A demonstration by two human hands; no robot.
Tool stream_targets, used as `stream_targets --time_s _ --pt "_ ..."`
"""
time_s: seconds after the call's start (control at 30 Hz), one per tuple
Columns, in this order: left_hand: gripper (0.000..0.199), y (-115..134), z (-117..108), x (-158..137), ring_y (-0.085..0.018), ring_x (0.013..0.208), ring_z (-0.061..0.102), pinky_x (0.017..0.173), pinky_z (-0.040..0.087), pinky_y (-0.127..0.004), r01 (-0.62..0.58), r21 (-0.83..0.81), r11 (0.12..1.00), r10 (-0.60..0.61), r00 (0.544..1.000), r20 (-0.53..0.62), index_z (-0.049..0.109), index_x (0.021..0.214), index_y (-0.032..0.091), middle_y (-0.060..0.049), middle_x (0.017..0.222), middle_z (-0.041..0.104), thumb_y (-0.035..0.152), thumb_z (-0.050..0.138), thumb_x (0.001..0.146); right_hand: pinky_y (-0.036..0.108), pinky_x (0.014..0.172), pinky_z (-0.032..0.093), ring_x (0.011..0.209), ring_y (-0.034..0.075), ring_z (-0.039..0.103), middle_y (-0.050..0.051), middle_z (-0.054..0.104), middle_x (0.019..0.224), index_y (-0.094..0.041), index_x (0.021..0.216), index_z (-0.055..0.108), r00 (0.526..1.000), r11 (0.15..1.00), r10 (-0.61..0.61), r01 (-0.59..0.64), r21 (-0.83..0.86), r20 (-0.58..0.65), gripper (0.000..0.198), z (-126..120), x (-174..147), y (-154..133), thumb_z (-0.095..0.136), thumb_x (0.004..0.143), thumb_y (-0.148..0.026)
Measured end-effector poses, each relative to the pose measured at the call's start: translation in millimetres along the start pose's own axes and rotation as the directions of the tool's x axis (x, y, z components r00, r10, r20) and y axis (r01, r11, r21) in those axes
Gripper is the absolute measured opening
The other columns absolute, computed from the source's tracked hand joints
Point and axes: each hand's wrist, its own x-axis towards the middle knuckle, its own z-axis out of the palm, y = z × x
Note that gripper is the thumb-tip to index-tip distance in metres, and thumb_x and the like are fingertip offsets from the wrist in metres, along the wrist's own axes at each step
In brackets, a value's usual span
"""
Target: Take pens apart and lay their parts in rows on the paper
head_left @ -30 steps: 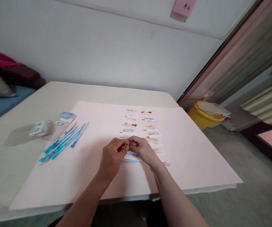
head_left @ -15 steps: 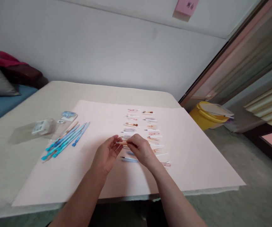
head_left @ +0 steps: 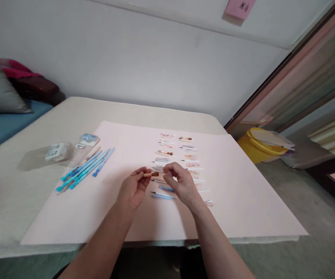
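Between the thumb and fingers of my left hand (head_left: 134, 188) is a short peach-coloured pen barrel (head_left: 151, 174) with a brown end pointing right. My right hand (head_left: 180, 182) hovers just right of that end, apart from it, its fingers half curled and thumb away from them; nothing shows in it. Beneath and behind both hands, pen parts and thin white refills lie in two columns, among them a brown-ended barrel (head_left: 165, 153), a blue barrel (head_left: 166, 188) and a dark-tipped refill (head_left: 163, 194). My right hand hides some of them.
Several blue pens (head_left: 83, 170) lie bunched on the left of the pink sheet (head_left: 228, 201). Near them are a clear plastic bag with a white box (head_left: 57, 151) and a blue-and-white eraser-like block (head_left: 90, 139). A yellow bin (head_left: 251, 147) stands beyond the table's right side.
My right hand has let go of the peach barrel and drawn slightly right. My left hand now grips it alone, with its brown end exposed. The view has shifted slightly.
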Motion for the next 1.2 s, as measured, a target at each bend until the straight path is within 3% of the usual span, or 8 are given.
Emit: stream_targets --time_s 0.1,0.2,0.4,0.6,0.87,1.2 --pt "0.017 -1.4 1.3 -1.8 -0.016 0.076 0.066 0.073 0.056 -0.024 0.005 -0.004 1.000 -0.005 1.000 0.022 0.062 0.077 0.007 -0.011 0.079 0.065 -0.005 0.050 0.076 0.026 0.068 0.043 0.071 0.013 0.054 0.001 0.058 0.084 -0.020 0.099 0.057 0.999 1.000 -0.001 0.000 0.011 0.054 0.024 6.0 -0.6 -0.1 0.055 0.075 -0.016" --pt "0.015 -3.3 2.9 -3.6 -0.017 0.081 0.065 0.075 0.055 -0.026 0.014 -0.004 1.000 -0.014 0.998 0.061 0.063 0.080 0.008 -0.012 0.083 0.066 -0.002 0.052 0.077 0.025 0.069 0.043 0.074 0.013 0.055 0.002 0.060 0.085 -0.020 0.096 0.060 0.997 1.000 -0.009 0.010 -0.008 0.070 0.020 12.3 -1.2 2.6 0.054 0.077 -0.017" --pt "0.015 1.2 6.3 -6.9 -0.021 0.088 0.065 0.075 0.055 -0.029 0.040 -0.050 0.998 -0.038 0.998 0.043 0.063 0.084 0.006 -0.017 0.091 0.066 0.013 0.051 0.085 0.023 0.060 0.039 0.061 0.011 0.047 -0.002 0.053 0.065 -0.019 0.084 0.062 0.998 0.998 0.058 -0.057 0.038 -0.025 0.009 9.7 -0.7 10.5 0.055 0.078 -0.019" --pt "0.020 2.3 7.4 -9.0 -0.018 0.077 0.065 0.075 0.055 -0.031 0.072 -0.078 0.994 -0.066 0.996 0.067 0.064 0.084 0.006 -0.016 0.089 0.066 0.020 0.049 0.087 0.024 0.063 0.040 0.067 0.012 0.049 0.000 0.057 0.074 -0.019 0.087 0.061 0.993 0.993 0.039 -0.026 0.114 -0.113 0.010 4.6 0.2 5.9 0.056 0.079 -0.020" --pt "0.019 2.7 6.7 -8.7 -0.023 0.095 0.063 0.077 0.054 -0.030 0.030 -0.043 0.999 -0.025 0.994 0.109 0.064 0.088 0.006 -0.017 0.099 0.065 0.022 0.054 0.084 0.023 0.059 0.037 0.061 0.011 0.046 -0.002 0.052 0.067 -0.018 0.082 0.060 0.997 0.997 0.049 -0.046 0.060 -0.063 0.008 6.6 -0.1 9.0 0.054 0.078 -0.017" --pt "0.018 2.3 11.3 -12.9 -0.023 0.098 0.062 0.083 0.052 -0.031 -0.010 -0.007 1.000 0.011 0.995 0.104 0.064 0.089 0.007 -0.017 0.099 0.065 0.021 0.055 0.083 0.022 0.057 0.035 0.058 0.010 0.044 -0.004 0.050 0.063 -0.018 0.081 0.060 0.996 0.994 0.074 -0.070 0.085 -0.045 0.008 13.5 -0.5 11.2 0.054 0.077 -0.017"
